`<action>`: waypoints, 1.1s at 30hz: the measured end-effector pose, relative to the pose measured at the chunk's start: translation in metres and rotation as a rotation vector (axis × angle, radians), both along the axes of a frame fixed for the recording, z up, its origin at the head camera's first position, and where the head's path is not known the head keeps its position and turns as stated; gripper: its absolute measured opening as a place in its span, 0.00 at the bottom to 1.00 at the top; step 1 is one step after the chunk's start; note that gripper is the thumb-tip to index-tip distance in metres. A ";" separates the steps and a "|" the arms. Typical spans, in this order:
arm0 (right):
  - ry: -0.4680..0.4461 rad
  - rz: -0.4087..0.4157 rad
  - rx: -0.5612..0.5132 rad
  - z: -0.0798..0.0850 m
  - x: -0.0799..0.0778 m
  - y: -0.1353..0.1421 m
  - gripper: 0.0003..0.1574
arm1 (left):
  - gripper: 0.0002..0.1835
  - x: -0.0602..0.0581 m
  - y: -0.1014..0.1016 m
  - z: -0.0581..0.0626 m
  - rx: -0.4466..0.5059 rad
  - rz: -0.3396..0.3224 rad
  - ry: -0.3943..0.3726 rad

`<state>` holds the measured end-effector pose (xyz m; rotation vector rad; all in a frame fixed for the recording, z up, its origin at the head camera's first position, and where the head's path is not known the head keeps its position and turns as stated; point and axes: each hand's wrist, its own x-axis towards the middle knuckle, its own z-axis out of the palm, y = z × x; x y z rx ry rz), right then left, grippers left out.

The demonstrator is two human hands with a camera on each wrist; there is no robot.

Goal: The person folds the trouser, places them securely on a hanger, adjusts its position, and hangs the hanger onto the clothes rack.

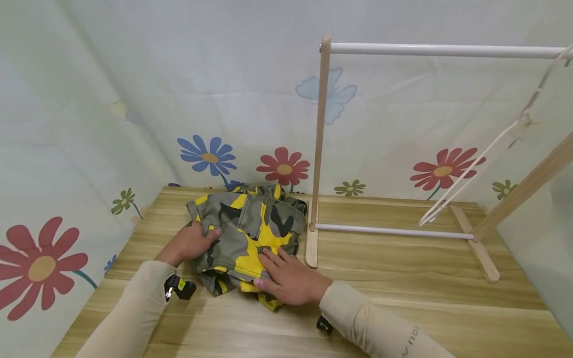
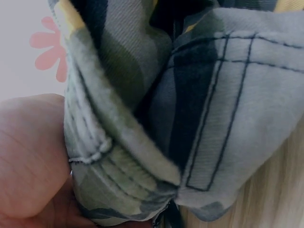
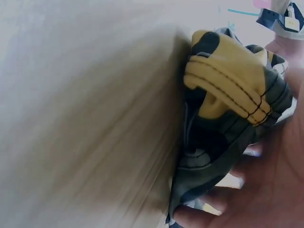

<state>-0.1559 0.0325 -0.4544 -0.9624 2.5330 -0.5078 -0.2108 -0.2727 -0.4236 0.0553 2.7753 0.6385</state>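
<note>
A bunched camouflage garment [image 1: 250, 233] in grey, black and yellow lies on the wooden table; its folds hide what kind it is. At its left edge my left hand [image 1: 191, 242] grips the cloth, thumb on top and the other fingers mostly hidden. My right hand [image 1: 293, 279] rests on the near right part with straight, spread fingers. Stitched seams on the garment [image 2: 209, 109] fill the left wrist view, beside part of the left hand [image 2: 31, 156]. In the right wrist view, a yellow stitched band of the garment [image 3: 223, 88] shows beside the right hand [image 3: 270, 180].
Right of the garment stands a rack with wooden posts [image 1: 320, 134], a white top rod [image 1: 438, 49] and a lower rod [image 1: 394, 230]. A thin white looped hanger [image 1: 483, 159] hangs from its right end. Behind the table [image 1: 380, 303] is a flowered cloth wall [image 1: 250, 89].
</note>
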 end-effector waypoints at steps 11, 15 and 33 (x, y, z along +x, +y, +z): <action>0.237 -0.198 0.031 -0.006 -0.008 -0.005 0.52 | 0.47 0.000 0.001 -0.003 -0.112 -0.027 0.003; 0.151 -0.199 0.033 -0.010 -0.009 -0.006 0.52 | 0.46 0.000 0.003 -0.003 -0.124 -0.032 0.006; 0.061 -0.142 0.063 -0.011 -0.008 -0.006 0.51 | 0.44 0.008 0.005 -0.001 -0.182 -0.054 -0.001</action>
